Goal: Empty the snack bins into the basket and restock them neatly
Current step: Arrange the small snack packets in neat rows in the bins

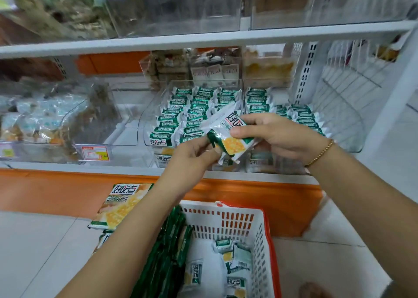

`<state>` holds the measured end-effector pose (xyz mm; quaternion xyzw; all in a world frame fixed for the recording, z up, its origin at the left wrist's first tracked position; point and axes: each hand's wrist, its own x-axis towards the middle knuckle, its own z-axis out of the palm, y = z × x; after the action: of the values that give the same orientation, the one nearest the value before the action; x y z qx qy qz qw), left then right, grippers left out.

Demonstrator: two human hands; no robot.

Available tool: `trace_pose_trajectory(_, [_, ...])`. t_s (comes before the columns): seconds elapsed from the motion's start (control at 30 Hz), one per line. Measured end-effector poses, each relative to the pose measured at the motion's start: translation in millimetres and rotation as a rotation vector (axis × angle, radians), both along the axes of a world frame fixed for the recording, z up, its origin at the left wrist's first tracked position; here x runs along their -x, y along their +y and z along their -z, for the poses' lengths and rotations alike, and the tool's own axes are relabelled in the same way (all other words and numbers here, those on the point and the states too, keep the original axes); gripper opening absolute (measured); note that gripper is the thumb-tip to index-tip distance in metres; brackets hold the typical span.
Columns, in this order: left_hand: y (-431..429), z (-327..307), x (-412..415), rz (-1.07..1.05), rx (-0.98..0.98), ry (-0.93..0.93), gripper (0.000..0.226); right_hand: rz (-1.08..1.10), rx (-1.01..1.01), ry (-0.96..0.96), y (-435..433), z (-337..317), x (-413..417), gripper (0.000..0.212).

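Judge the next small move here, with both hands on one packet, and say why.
Probably lower the snack packet into the clear bin behind it, at a row's front. The left hand and right hand both pinch it before the neatly lined rows, and more wait in the basket.

A small green-and-white snack packet [234, 137] with a yellow cracker picture is held tilted, pinched between the left hand [192, 157] and right hand [271, 134], just in front of the bins. The middle clear bin [147, 125] holds 3 neat rows of packets [192, 114]. The right clear bin [352, 137] is partly filled. Below, the white red-rimmed basket [226, 218] holds loose packets [235, 257].
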<state>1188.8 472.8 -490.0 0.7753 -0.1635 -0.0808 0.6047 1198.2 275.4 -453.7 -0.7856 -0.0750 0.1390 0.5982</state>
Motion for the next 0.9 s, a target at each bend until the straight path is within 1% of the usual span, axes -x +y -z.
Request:
trace_pose_trajectory(0.03, [-5,-1,-3,-0.014,-0.052,-0.035,0.029,0.018,0.018,-0.001,-8,-6,-5,0.081])
trace_pose_trajectory(0.1, [-14,1,-10,-0.089,-0.242,-0.154,0.039,0.121,0.121,-0.057,-30,-18,-17,0.084])
trace_pose_trajectory(0.17, [-22,7,-12,-0.119,-0.474,-0.299,0.041,0.221,0.353,-0.136,-55,-27,-29,0.096])
trace_pose_trajectory(0.2, [-25,10,-13,-0.104,-0.57,-0.35,0.041,0.253,0.473,-0.162,-66,-29,-33,0.094])
trace_pose_trajectory(0.3, [-32,19,-15,-0.05,-0.733,-0.421,0.04,0.25,0.732,-0.211,-88,-20,-44,0.071])
trace_pose_trajectory(0.43, [-33,21,-21,-0.064,-0.766,-0.448,0.037,0.116,0.824,-0.217,-86,6,-55,0.067])
trace_pose_trajectory(0.53, [-34,21,-22,-0.073,-0.771,-0.461,0.037,0.07,0.853,-0.276,-77,18,-65,0.067])
trace_pose_trajectory(0.67, [-34,23,-23,-0.078,-0.763,-0.483,0.037,0.141,0.805,-0.379,-73,24,-75,0.063])
trace_pose_trajectory(0.8, [-32,26,-25,-0.076,-0.75,-0.512,0.037,0.177,0.801,-0.428,-72,36,-75,0.06])
trace_pose_trajectory(0.9, [-31,29,-24,-0.074,-0.747,-0.525,0.036,0.252,0.81,-0.489,-74,39,-71,0.065])
